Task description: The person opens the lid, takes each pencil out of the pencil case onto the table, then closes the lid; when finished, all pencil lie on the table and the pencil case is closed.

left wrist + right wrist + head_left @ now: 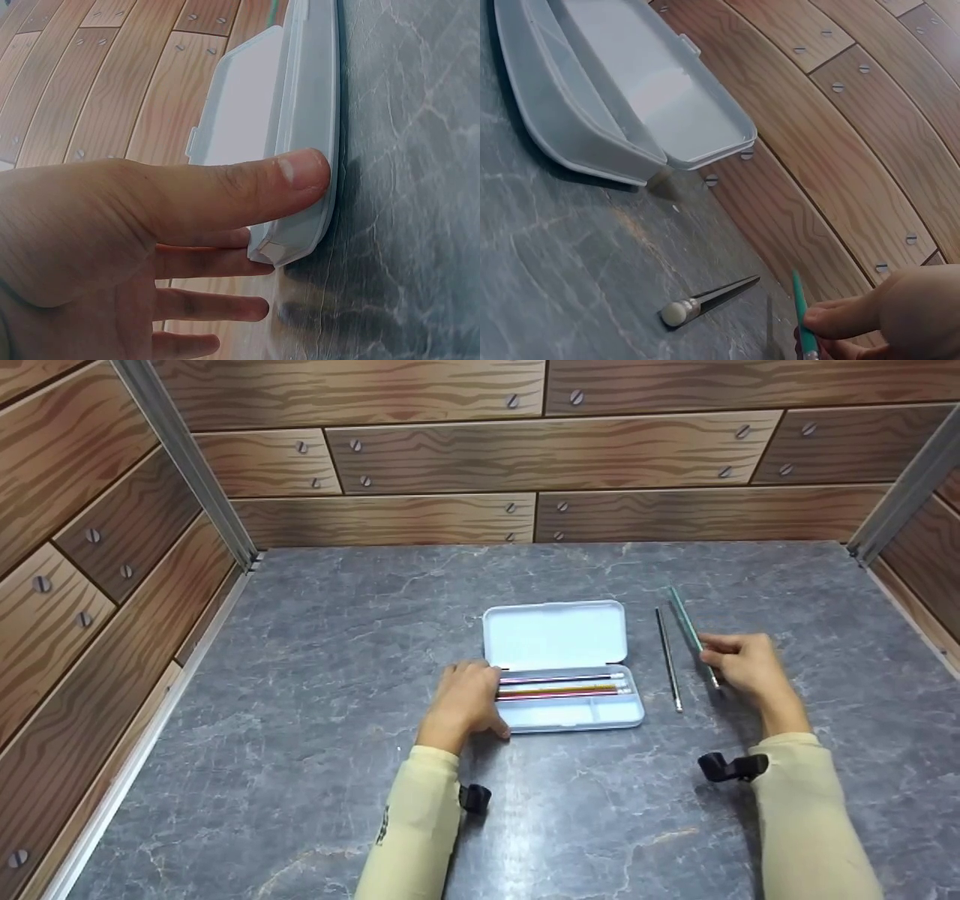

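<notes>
A pale blue plastic pencil case (544, 720) lies on the table with its lid (555, 634) swung back. Several pencils (559, 692) lie lengthwise inside, their white eraser ends toward the right. My left hand (463, 697) holds the left end of the case. In the left wrist view the thumb (277, 178) lies across its front wall, with the other fingers at its end. To the right of the case, my right hand (746, 664) pinches a green pencil (682, 615) near its eraser end, tip pointing away. A dark pencil (668, 660) lies between the case and that hand.
Grey marbled tabletop (300, 697) surrounds the case. Wood-patterned panels (450, 457) stand along the back and both sides, with metal posts (187, 465) at the corners. Black wrist mounts (731, 767) sit on both sleeves.
</notes>
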`<state>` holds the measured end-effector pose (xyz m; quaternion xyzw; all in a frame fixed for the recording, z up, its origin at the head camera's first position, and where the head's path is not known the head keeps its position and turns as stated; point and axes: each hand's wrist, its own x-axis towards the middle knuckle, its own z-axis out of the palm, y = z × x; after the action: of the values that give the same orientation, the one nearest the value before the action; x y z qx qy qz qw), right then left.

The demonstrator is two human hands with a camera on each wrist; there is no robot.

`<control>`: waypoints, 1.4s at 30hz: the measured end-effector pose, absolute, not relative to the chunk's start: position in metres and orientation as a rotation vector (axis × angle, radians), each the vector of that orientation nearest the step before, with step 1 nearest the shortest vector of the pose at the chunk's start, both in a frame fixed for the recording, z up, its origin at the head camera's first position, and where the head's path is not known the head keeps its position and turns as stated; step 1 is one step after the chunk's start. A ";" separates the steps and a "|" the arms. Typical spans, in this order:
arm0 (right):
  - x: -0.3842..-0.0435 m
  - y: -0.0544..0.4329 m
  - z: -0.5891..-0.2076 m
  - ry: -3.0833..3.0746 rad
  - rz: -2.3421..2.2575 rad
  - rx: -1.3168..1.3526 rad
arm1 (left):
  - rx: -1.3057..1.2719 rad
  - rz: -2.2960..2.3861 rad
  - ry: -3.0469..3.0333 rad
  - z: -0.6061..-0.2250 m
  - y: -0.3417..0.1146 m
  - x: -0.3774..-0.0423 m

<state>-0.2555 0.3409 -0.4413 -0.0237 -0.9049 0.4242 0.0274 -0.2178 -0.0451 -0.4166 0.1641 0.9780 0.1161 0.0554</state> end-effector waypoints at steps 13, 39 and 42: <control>-0.258 0.336 -0.441 -3.020 1.021 -0.069 | 0.480 0.344 2.972 -0.418 -0.045 -0.219; -0.255 0.262 -0.430 -2.701 1.254 0.804 | 0.502 0.370 2.979 -0.417 -0.045 -0.218; -0.254 0.248 -0.435 -2.768 1.148 0.923 | 0.500 0.354 2.977 -0.417 -0.045 -0.218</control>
<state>-0.2541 0.2484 -0.4354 0.2943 -0.8828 0.3661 0.0030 -0.2183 -0.0451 -0.4170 0.1642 0.9782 0.1164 0.0511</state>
